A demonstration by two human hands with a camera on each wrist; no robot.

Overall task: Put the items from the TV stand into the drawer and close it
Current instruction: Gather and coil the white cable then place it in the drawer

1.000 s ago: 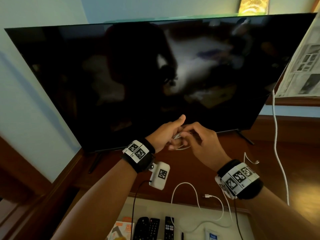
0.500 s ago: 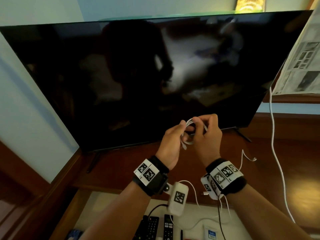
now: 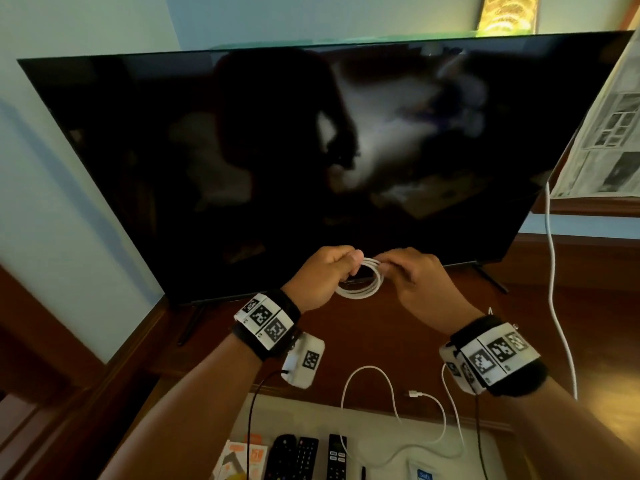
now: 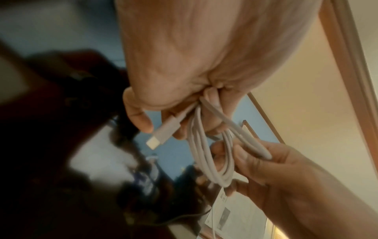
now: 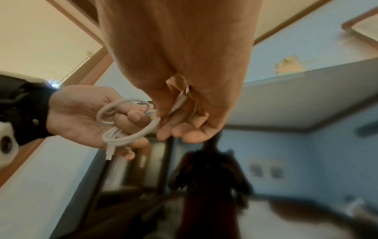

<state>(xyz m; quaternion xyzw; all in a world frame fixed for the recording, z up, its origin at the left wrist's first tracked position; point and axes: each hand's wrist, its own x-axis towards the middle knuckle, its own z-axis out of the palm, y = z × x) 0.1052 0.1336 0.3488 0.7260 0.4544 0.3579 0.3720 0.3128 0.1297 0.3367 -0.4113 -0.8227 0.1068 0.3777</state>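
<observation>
A white charging cable (image 3: 363,282), wound into a small coil, hangs between both hands above the wooden TV stand (image 3: 381,327), in front of the TV. My left hand (image 3: 322,275) grips one side of the coil (image 4: 206,158) (image 5: 122,129), and a plug end (image 4: 157,139) sticks out below its fingers. My right hand (image 3: 412,275) pinches the coil's other side and holds the cable's end in its fingers. Below the stand's front edge the open drawer (image 3: 498,455) holds three black remotes (image 3: 304,459), a loose white cable (image 3: 394,410), orange packets (image 3: 242,459) and a small white pack (image 3: 424,474).
A large black TV (image 3: 311,168) stands on the stand right behind my hands. A white cord (image 3: 557,306) hangs down at the right from a shelf with a newspaper (image 3: 606,133). Black wires run from both wrist cameras toward the drawer.
Both hands have come a little lower and apart while winding the cable. The coil now hangs wider between them, and the view has tilted down to show more of the drawer.
</observation>
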